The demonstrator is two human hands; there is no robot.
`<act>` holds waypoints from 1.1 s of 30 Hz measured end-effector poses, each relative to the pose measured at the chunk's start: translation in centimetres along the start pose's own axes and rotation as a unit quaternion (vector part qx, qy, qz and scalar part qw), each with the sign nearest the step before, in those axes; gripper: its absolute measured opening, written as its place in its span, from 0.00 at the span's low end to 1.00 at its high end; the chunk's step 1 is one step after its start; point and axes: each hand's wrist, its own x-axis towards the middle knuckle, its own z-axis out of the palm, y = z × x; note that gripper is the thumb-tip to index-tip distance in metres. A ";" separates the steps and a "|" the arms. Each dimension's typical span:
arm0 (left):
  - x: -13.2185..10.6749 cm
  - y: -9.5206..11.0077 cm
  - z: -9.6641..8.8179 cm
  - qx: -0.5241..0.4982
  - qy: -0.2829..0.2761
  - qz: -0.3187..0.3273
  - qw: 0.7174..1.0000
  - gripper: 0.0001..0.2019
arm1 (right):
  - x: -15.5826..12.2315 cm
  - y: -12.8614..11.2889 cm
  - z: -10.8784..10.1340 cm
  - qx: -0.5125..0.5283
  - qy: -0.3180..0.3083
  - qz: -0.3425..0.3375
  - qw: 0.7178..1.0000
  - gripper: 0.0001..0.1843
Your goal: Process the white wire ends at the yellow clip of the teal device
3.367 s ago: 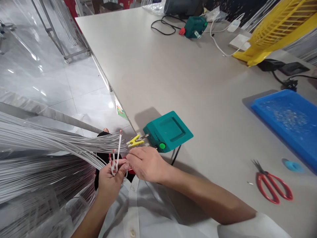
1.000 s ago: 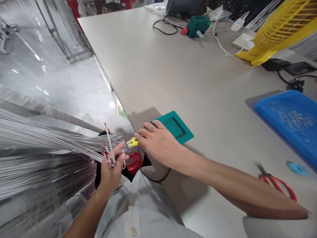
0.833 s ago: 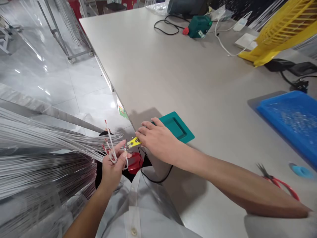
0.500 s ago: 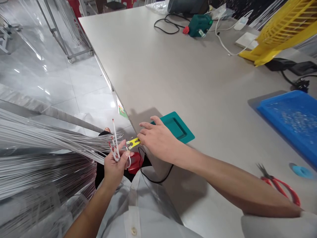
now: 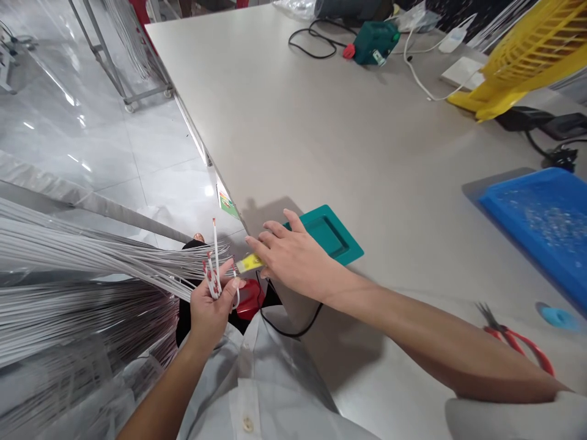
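My left hand (image 5: 211,305) is closed round several white wires (image 5: 214,275) with red ends, which stick up between the fingers. One wire bends out past the thumb toward the tool's tip. Between thumb and fingers of my right hand (image 5: 293,253) is a yellow tool that looks like thread snips (image 5: 250,263). Its front end is at the left fingertips, by the wire's red end; its rear part is hidden under my palm. Just behind my right hand a teal tray (image 5: 351,253) lies at the table edge.
A large bundle of grey-white wires (image 5: 92,238) runs in from the left, beside the table (image 5: 275,122). Red-handled pliers (image 5: 516,339) and a blue tray (image 5: 541,208) lie on the right. Farther back are a yellow fan (image 5: 527,67) and a green device (image 5: 376,43) with cables.
My right hand has turned slightly, its fingers spreading farther over the yellow snips, which look blurred now. The left hand keeps its hold on the wires with hardly any shift.
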 end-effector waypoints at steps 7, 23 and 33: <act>-0.6 0.4 -0.8 -0.017 0.020 0.001 1.000 0.23 | 0.0 0.2 -0.7 0.026 0.017 0.002 1.000 0.31; -1.8 2.8 -1.7 -0.115 -0.029 -0.084 0.989 0.11 | -0.5 -6.7 2.7 0.721 0.155 0.122 0.664 0.09; -1.9 2.0 -1.9 -0.079 -0.074 -0.113 0.988 0.12 | -0.5 -7.5 3.4 0.842 0.095 0.142 0.512 0.13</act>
